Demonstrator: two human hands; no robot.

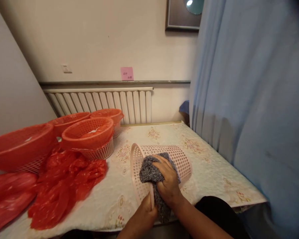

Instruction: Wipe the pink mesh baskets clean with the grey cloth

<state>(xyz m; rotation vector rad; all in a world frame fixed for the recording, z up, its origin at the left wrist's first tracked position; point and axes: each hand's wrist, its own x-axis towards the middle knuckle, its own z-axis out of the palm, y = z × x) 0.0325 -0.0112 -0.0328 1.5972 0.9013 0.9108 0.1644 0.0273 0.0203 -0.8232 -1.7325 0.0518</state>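
Note:
A pale pink perforated plastic basket (179,159) lies on its side at the near part of the table, its round mouth facing left. My left hand (147,209) is closed around the near part of its rim. A dark grey fuzzy cloth (148,171) is gripped in my right hand (166,179), pressed against the outer side of the basket near the mouth. Part of the cloth drapes down beside my left hand. The fingertips of my left hand are partly hidden behind the rim.
Several baskets lined with red plastic bags (88,132) stand at the left, with crumpled red bags (64,182) in front. A floral cloth covers the table (119,186). A blue curtain (226,83) hangs along the right edge; a white radiator (114,103) is behind.

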